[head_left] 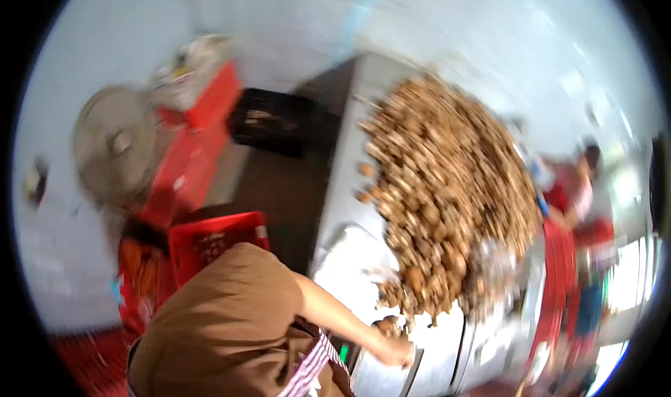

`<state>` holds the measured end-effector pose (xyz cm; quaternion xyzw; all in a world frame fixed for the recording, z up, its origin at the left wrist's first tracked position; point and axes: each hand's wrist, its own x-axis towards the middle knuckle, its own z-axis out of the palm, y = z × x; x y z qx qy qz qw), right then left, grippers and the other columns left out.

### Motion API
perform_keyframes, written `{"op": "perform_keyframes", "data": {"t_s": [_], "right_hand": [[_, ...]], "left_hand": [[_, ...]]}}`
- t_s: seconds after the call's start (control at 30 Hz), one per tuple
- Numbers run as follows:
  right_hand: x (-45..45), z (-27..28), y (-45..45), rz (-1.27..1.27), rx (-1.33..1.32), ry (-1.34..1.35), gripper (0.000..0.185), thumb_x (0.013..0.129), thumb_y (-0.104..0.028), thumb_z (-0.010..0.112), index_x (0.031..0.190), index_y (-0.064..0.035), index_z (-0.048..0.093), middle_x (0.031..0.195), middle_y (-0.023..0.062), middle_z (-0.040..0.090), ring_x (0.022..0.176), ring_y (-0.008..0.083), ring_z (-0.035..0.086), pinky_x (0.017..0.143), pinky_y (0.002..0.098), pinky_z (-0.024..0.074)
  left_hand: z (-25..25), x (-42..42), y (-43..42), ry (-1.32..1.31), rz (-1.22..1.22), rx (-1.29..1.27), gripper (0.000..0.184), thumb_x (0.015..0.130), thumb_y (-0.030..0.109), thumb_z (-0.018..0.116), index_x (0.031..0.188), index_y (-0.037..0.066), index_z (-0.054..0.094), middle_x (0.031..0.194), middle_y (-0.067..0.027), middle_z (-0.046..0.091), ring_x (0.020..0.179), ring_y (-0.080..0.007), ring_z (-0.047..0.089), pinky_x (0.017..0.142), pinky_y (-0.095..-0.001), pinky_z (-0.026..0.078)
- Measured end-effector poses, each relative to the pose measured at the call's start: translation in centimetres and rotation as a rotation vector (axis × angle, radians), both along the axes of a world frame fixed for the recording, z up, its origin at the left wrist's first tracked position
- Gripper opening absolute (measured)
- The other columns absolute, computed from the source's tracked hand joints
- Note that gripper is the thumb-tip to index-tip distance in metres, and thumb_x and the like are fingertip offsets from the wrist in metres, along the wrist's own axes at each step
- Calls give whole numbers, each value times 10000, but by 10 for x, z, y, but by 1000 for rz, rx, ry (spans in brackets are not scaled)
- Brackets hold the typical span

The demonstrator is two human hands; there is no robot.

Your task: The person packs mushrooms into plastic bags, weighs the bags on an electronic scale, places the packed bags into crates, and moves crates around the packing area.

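Observation:
My left hand (397, 352) reaches out from a brown sleeve (231, 292) over the near edge of the metal table (437, 348). Its fingers look curled closed; blur hides what they hold, if anything. A few brown mushrooms (386, 326) lie right beside the hand. Beyond them spreads a large heap of brown mushrooms (433, 208), with loose ones at its left edge. A clear plastic bag (356, 254) rests left of the heap's near end, and another clear bag (489, 268) with brown contents sits on the right. My right hand is out of view.
Red crates (220, 233) stand at the left, near a round grey fan (115, 145). A black crate (272, 121) is behind them. Across the table, a blurred person (573, 187) is beside stacked red crates (556, 271).

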<state>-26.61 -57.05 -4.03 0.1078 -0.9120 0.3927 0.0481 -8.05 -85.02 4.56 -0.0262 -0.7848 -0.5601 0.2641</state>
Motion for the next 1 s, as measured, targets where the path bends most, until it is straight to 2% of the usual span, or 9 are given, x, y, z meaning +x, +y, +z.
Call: {"op": "perform_keyframes", "data": {"t_s": [0.17,0.3,0.5,0.57,0.63,0.7,0.83,0.93,1.0], "right_hand": [[42,15,151,-345,111,131,282,855,-43,499,1072,73,638,1034,220,674,936,330,630,857,407,489],[99,0,219,-571,135,197,246,861,-25,484,1028,60,643,969,206,664,894,323,620,844,403,489],[191,-9,243,-768,96,127,228,889,-31,486,1036,42,644,976,176,656,888,287,620,826,375,507],[214,-12,241,-801,67,86,229,897,-37,490,1048,37,646,990,169,655,894,281,620,826,369,511],[232,-16,239,-821,34,49,231,905,-43,493,1060,31,647,1005,162,653,900,275,621,827,364,516],[245,-19,240,-844,-2,35,232,914,-49,496,1073,26,648,1020,155,652,907,268,621,828,358,521],[235,8,209,-837,11,131,244,879,-42,498,1032,35,672,983,191,676,911,306,628,875,402,506],[195,20,203,-863,-88,54,182,889,0,470,970,45,627,884,147,637,839,241,607,778,345,499],[168,74,151,-712,-98,115,154,919,0,469,961,34,613,879,101,621,830,186,592,749,310,496]], "left_hand": [[49,-57,-57,-209,32,3,231,808,98,614,1031,65,669,980,-126,669,956,-312,643,834,-415,510],[87,-128,-133,68,241,-162,376,780,-34,627,1153,5,588,1162,-146,567,1116,-306,557,995,-367,459],[75,-244,-211,-248,583,-472,752,820,109,692,1472,81,316,1478,-158,339,1402,-296,295,1172,-433,288],[82,-273,-224,-311,450,-432,875,790,168,726,1513,106,237,1531,-188,266,1444,-319,221,1189,-449,234],[78,-299,-232,-248,477,-469,836,763,208,746,1481,90,334,1455,-230,390,1392,-359,331,1157,-460,291],[83,-317,-241,-737,269,-563,576,821,196,711,1342,41,523,1294,-216,571,1217,-350,543,1029,-468,439],[100,-327,-243,-695,241,-436,243,896,179,654,1089,33,673,1080,-173,693,906,-292,685,786,-416,550],[126,-310,-221,-434,61,-368,118,937,148,605,934,67,690,911,-145,720,720,-188,679,616,-348,536],[170,-286,-193,78,26,-880,172,980,233,566,914,138,693,729,-61,685,544,-102,578,515,-314,463]]}}
